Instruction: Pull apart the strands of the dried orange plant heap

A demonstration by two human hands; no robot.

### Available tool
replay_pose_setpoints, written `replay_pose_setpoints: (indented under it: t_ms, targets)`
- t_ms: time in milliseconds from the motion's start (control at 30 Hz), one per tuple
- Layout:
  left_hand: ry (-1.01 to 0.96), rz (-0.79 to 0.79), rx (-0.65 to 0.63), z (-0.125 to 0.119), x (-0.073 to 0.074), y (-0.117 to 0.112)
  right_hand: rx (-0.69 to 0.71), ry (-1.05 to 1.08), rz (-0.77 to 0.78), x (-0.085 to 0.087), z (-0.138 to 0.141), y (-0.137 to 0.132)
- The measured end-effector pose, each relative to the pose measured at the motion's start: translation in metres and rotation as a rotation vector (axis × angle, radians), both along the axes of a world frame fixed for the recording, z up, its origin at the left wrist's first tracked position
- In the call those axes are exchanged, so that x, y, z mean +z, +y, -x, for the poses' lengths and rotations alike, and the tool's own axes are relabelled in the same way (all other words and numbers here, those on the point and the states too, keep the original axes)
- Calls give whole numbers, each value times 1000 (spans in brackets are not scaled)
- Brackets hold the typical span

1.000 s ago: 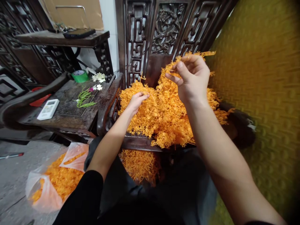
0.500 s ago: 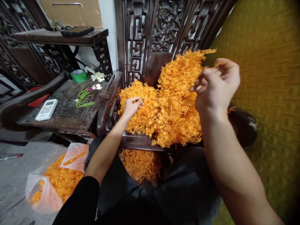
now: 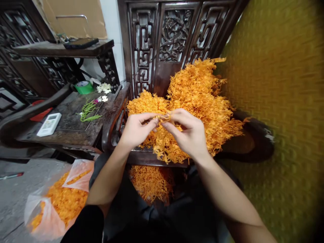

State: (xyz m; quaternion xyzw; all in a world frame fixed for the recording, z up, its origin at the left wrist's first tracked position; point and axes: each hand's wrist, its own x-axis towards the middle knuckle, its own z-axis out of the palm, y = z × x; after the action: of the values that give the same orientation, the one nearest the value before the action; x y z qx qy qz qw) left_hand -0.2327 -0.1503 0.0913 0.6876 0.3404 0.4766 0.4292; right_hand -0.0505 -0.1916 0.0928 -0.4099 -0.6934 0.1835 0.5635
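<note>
A big heap of orange plastic flower sprigs (image 3: 202,98) lies on the seat of a dark carved wooden chair (image 3: 157,37). My left hand (image 3: 135,130) and my right hand (image 3: 188,133) meet over the front of the heap. Both pinch one small orange sprig (image 3: 163,118) between their fingertips. More orange sprigs (image 3: 149,182) hang below the seat's front edge, near my dark-clothed lap.
A clear plastic bag of orange pieces (image 3: 57,202) sits on the floor at lower left. A dark side table (image 3: 68,125) holds a white remote (image 3: 49,124), green stems (image 3: 88,111), white flowers (image 3: 103,88) and green tape (image 3: 83,87). A yellow textured surface (image 3: 283,101) fills the right.
My right hand came down from the upper right to the front of the heap. My left hand lifted off the heap to meet it, and both now pinch one sprig.
</note>
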Motion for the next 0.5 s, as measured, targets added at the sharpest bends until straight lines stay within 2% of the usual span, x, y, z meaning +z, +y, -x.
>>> replay_pose_setpoints:
  t_ms: [167, 233, 367, 500]
  targets:
    - [13, -153, 67, 10, 10, 3, 70, 347, 213, -11, -13, 16]
    - [0, -148, 8, 12, 12, 3, 86, 460, 260, -17, -15, 19]
    - [30, -79, -214, 9, 14, 3, 89, 587, 212, -27, -14, 17]
    - [145, -106, -243, 0, 13, 2, 66, 571, 248, -35, -19, 14]
